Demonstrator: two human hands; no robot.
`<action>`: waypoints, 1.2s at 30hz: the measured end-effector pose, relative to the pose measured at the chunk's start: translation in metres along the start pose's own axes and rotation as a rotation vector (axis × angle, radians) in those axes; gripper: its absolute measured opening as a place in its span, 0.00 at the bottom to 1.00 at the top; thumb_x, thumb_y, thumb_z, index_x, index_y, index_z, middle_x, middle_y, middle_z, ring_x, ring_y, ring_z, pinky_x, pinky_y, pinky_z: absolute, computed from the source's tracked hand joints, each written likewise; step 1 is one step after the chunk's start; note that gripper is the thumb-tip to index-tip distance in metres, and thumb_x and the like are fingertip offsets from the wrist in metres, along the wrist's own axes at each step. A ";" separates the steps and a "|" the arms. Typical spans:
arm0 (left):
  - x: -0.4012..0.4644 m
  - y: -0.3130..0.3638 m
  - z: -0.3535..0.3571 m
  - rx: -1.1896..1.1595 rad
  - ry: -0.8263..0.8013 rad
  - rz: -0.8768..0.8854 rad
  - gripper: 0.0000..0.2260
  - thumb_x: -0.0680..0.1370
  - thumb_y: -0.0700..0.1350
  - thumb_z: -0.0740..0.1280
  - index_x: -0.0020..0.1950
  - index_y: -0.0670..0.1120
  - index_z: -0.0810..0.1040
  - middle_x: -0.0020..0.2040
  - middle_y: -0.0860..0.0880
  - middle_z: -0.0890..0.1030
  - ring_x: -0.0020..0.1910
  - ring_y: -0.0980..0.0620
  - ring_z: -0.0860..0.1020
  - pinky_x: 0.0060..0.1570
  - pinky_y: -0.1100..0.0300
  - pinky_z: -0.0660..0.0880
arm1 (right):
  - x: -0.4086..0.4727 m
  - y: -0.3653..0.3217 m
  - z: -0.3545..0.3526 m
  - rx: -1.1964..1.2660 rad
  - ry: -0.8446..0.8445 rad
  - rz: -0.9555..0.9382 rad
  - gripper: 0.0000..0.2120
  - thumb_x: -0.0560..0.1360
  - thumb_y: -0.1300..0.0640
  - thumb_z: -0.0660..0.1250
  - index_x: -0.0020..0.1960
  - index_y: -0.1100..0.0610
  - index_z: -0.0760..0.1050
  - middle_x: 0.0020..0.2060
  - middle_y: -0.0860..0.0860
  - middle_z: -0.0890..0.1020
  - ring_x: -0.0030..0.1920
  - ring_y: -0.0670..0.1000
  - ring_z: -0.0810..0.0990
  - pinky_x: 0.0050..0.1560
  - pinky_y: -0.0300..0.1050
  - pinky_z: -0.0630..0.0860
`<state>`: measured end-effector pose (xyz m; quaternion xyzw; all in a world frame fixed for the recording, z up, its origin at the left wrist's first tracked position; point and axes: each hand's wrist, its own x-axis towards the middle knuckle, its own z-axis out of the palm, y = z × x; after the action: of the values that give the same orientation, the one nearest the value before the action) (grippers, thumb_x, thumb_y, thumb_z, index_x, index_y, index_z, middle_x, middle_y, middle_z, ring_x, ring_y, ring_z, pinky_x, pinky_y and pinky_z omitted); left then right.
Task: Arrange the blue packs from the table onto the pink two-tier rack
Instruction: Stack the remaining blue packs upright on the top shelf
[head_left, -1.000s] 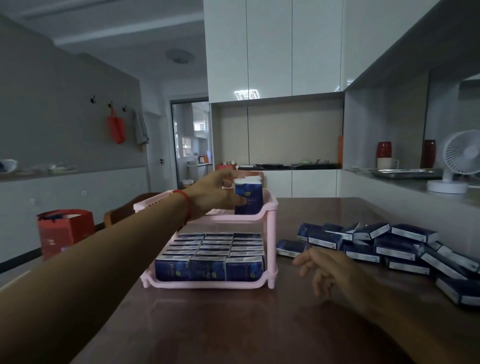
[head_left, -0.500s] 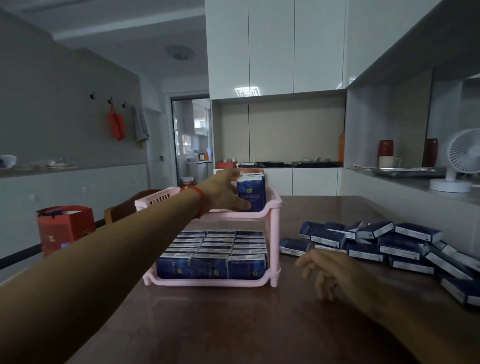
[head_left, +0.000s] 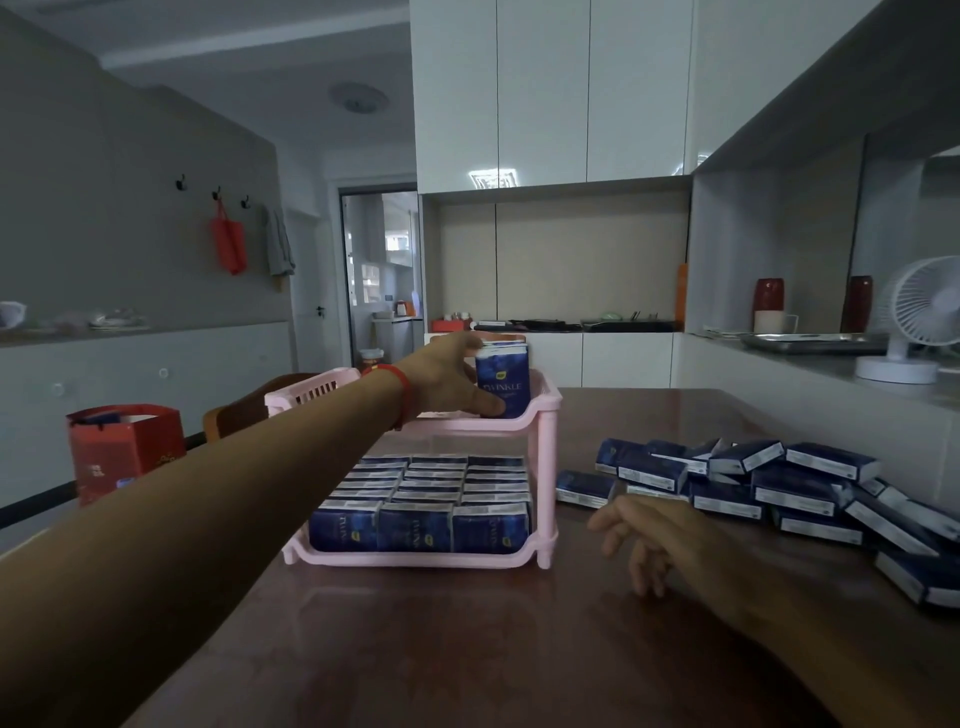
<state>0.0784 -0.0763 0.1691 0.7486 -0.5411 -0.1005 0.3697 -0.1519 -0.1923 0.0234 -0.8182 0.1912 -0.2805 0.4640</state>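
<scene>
A home kitchen and dining area

White wall cabinets (head_left: 545, 88) are fitted above a counter (head_left: 571, 326) crowded with utensils; a mug (head_left: 773, 320), a steel tray (head_left: 810, 342) and a small fan (head_left: 919, 317) are kept on a side ledge, and bags (head_left: 229, 244) are hung from wall hooks beside a doorway (head_left: 382, 280).

Both forearms are bare, with no sleeves in view. The left hand (head_left: 441, 376) has a thin red cord bracelet (head_left: 399, 385) around its wrist. The right hand (head_left: 649, 535) wears nothing: no ring, watch or band shows on it.
</scene>
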 end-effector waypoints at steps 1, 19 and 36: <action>-0.002 0.001 -0.001 -0.019 -0.009 -0.004 0.32 0.72 0.38 0.75 0.72 0.46 0.64 0.56 0.47 0.76 0.51 0.51 0.76 0.36 0.67 0.75 | 0.000 0.001 -0.001 -0.001 0.006 0.001 0.24 0.74 0.37 0.56 0.52 0.53 0.82 0.43 0.55 0.83 0.32 0.55 0.80 0.33 0.49 0.74; -0.078 0.033 0.193 0.115 0.229 0.743 0.17 0.65 0.38 0.66 0.53 0.47 0.74 0.51 0.50 0.74 0.50 0.49 0.73 0.49 0.53 0.73 | 0.000 0.013 -0.059 -0.558 0.694 0.052 0.08 0.77 0.55 0.65 0.43 0.57 0.81 0.33 0.48 0.82 0.39 0.52 0.81 0.36 0.42 0.74; -0.052 0.005 0.214 -0.115 -0.008 0.449 0.13 0.72 0.38 0.70 0.54 0.49 0.76 0.49 0.53 0.77 0.45 0.58 0.74 0.42 0.77 0.69 | -0.028 0.041 -0.144 -0.948 0.625 1.067 0.41 0.65 0.46 0.71 0.72 0.58 0.60 0.68 0.62 0.72 0.67 0.65 0.71 0.66 0.58 0.69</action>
<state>-0.0637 -0.1259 0.0081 0.5869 -0.6888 -0.0493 0.4227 -0.2673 -0.2899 0.0389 -0.6095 0.7804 -0.1252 0.0616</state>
